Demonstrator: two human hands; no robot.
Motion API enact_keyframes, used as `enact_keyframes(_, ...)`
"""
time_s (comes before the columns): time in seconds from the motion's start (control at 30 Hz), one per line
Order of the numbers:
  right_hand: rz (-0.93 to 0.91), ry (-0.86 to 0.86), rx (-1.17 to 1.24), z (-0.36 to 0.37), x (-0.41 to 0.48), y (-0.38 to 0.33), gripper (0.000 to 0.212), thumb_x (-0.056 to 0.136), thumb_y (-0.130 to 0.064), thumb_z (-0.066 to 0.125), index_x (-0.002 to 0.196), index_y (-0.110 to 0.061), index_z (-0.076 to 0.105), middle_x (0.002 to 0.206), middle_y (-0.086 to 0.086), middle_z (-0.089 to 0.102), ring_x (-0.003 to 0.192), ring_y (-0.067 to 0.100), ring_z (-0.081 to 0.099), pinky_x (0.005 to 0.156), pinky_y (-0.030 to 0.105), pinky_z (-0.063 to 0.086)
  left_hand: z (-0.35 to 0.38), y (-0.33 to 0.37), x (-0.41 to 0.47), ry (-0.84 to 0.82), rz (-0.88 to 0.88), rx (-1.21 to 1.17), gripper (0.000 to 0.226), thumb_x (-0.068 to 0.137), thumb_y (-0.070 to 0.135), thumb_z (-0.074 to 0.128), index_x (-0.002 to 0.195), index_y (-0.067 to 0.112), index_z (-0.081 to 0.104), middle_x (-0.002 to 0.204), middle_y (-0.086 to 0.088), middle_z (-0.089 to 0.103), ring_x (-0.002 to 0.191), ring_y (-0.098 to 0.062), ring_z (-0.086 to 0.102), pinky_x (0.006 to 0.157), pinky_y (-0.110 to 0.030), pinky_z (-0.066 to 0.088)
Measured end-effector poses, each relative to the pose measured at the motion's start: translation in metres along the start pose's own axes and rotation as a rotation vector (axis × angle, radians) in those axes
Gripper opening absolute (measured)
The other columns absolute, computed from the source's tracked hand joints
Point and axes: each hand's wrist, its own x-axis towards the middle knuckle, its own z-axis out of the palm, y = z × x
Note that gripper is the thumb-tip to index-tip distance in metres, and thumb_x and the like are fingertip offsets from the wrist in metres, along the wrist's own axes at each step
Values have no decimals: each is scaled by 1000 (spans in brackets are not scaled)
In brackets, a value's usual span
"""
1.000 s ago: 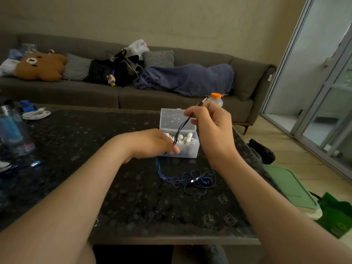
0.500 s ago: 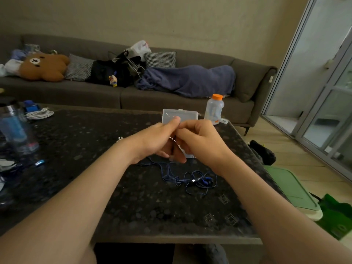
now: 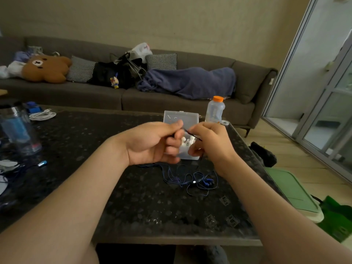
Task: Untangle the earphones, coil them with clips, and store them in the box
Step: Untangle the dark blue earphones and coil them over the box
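Centre frame, both hands are up. The left hand (image 3: 152, 143) and right hand (image 3: 211, 141) each pinch the dark cord (image 3: 190, 133), a short stretch running between them, right in front of the open clear box (image 3: 171, 117). Just below, the blue tangle (image 3: 192, 181) sprawls on the counter (image 3: 148, 202).

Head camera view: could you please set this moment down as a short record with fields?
left hand: pinches the dark cord of the earphones
right hand: pinches the same cord, close to the left hand
earphones: mostly a loose blue tangle on the table, not coiled
box: clear, lid open, behind the hands
white items: inside the box, too small to identify
bottle: orange cap, upright beside the box
task state: untangling; no clip visible on the cord
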Motion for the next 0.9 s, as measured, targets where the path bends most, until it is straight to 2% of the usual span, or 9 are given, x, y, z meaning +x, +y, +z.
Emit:
enact_keyframes(0.1, 189, -128, -25, 3, -4, -1, 27, 108, -20, 49, 89, -8, 65, 61, 8, 58, 57, 26, 65, 52, 31, 55, 5, 0, 7, 16, 170, -244, 37, 104, 45, 50, 78, 21, 60, 89, -1, 68, 76, -15, 64, 87, -40, 56)
enact_keyframes(0.17, 290, -223, -128, 7, -7, 0, 35, 113, -29, 41, 96, -10, 65, 63, 4, 58, 55, 21, 67, 54, 32, 56, 9, 3, 11, 109, 239, -250, 35, 106, 45, 48, 84, 21, 60, 110, -6, 78, 87, -18, 73, 92, -42, 55)
enact_keyframes(0.27, 394, -281, -232, 13, -7, 0, 36, 112, -33, 40, 101, -9, 64, 71, 6, 56, 51, 18, 65, 52, 30, 56, 11, 2, 15, 278, 229, -79, 33, 111, 42, 46, 92, 19, 58, 122, -9, 78, 108, -24, 77, 90, -39, 56)
enact_keyframes(0.43, 312, -389, -215, 12, -8, -5, 36, 111, -36, 49, 96, -8, 65, 56, 4, 54, 49, 22, 63, 51, 30, 53, 0, -15, 23, 573, 241, 482, 41, 115, 36, 41, 94, 15, 69, 113, 6, 79, 96, -5, 78, 91, -40, 49)
enact_keyframes(0.53, 134, -307, -33, 7, -9, -12, 31, 105, -24, 58, 82, -5, 66, 55, 11, 57, 54, 28, 66, 57, 33, 56, -7, -19, 22, 507, 242, 725, 44, 115, 34, 42, 93, 16, 76, 93, 5, 79, 78, -4, 73, 83, -33, 49)
enact_keyframes(0.63, 43, -132, 202, 1, -5, -11, 32, 101, -15, 56, 72, -5, 65, 53, 11, 49, 47, 25, 53, 51, 29, 50, 0, -16, 20, 381, 180, 613, 45, 116, 31, 39, 95, 15, 76, 78, 7, 75, 60, 0, 59, 63, -23, 43)
enact_keyframes(0.7, 14, 7, 308, -5, 2, -5, 31, 97, -11, 58, 67, -9, 61, 52, 7, 41, 45, 20, 41, 48, 28, 40, 2, -12, 19, 309, 105, 469, 47, 117, 32, 36, 97, 13, 74, 68, 4, 64, 52, -4, 45, 58, -25, 33)
enact_keyframes(0.8, -37, 153, 102, -12, 9, 7, 28, 96, -14, 68, 68, -9, 65, 54, 2, 44, 47, 14, 39, 46, 28, 36, 0, -9, 16, 119, 70, 230, 46, 116, 35, 35, 102, 14, 74, 62, 3, 35, 58, -12, 28, 64, -32, 26)
enact_keyframes(0.9, 1, 21, -15, -10, 7, 16, 29, 97, -36, 76, 87, -8, 75, 59, -4, 52, 51, 12, 45, 44, 25, 39, 4, -8, 16, 61, 173, -31, 42, 113, 32, 41, 107, 13, 78, 61, 5, 30, 58, -12, 29, 71, -33, 36)
